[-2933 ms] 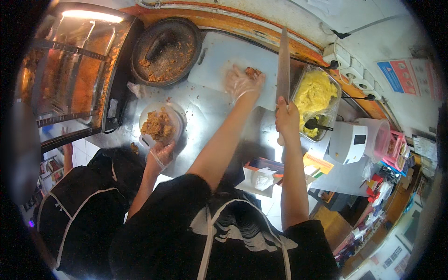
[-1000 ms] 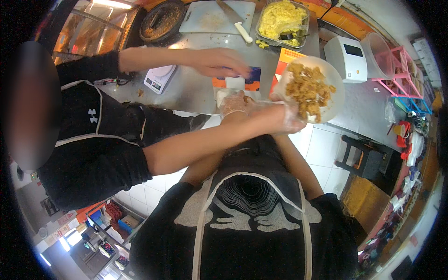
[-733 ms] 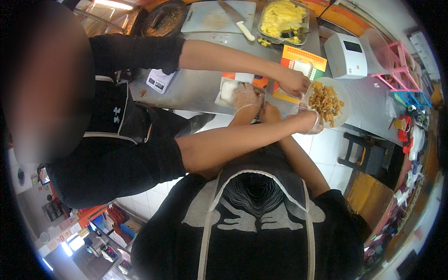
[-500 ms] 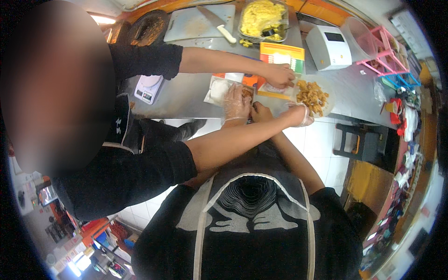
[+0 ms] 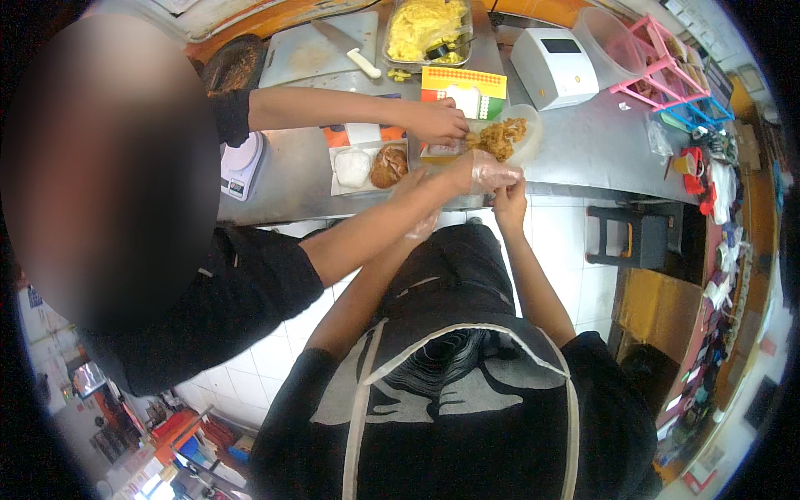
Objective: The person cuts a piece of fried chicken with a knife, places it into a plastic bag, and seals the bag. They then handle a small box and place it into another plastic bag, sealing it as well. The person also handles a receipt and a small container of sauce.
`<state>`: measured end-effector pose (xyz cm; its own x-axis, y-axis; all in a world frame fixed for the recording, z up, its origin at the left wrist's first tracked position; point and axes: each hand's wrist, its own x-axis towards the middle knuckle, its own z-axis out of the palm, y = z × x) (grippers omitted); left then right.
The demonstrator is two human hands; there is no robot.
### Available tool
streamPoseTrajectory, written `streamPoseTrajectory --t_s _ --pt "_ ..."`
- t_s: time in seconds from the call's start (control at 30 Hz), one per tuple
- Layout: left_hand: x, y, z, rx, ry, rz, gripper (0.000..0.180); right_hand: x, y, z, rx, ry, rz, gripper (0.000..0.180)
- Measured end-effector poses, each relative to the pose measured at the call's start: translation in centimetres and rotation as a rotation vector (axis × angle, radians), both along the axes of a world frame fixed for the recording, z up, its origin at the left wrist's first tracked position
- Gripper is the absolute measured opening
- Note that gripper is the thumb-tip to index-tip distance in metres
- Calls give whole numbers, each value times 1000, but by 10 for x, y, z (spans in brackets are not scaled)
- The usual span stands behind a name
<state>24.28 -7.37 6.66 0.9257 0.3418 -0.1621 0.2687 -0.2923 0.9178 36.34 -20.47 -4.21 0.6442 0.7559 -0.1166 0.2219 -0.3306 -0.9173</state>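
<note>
My left hand [image 5: 427, 218], in a clear plastic glove, is near the table's front edge, largely hidden behind a co-worker's forearm; its fingers cannot be made out. My bare right hand [image 5: 510, 204] is raised with its fingertips pinched together at the fingers of the co-worker's gloved hand [image 5: 493, 172]; what lies in the pinch is hidden. Just beyond is a translucent bowl [image 5: 527, 150] with brown fried pieces [image 5: 500, 138]. The co-worker's bare hand [image 5: 440, 123] is over an open food box [image 5: 462, 83]. Left of it, another box holds white rice [image 5: 353, 167] and browned meat [image 5: 389, 166].
A kitchen scale [image 5: 242, 165] is at the table's left. Behind are a cutting board [image 5: 310, 62] with a knife [image 5: 363, 62] and a tray of yellow food [image 5: 425, 25]. A white machine [image 5: 554, 68] stands back right; a black stool [image 5: 629, 237] is below.
My right hand has moved right, away from my left hand, to the co-worker's gloved fingers. My left hand has drawn back from the meat. The bowl of fried pieces is now closer to the open box.
</note>
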Motion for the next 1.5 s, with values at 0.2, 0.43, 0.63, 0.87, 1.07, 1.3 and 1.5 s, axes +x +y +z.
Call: streamPoseTrajectory --t_s 0.2,0.43,0.63,0.87,1.07,1.3,1.5 --pt "-46 -3 -31 170 -107 239 56 29 29 4 -50 79 100 41" --pt "-77 -28 -82 763 88 667 55 46 57 11 1 -60 357 41" --pt "-78 -35 -95 861 137 697 57 58 81 33 -247 -135 454 44" --pt "-73 -36 -79 961 319 644 72 60 84 32 -205 -113 505 36" --pt "-55 -25 -77 909 1 813 61 66 81 28 -198 -71 546 34" --pt "-46 -22 -65 888 -43 646 60 65 80 36 -143 -216 597 35" --pt "-27 -17 -52 966 89 350 59 61 75 56 -184 -301 583 34"
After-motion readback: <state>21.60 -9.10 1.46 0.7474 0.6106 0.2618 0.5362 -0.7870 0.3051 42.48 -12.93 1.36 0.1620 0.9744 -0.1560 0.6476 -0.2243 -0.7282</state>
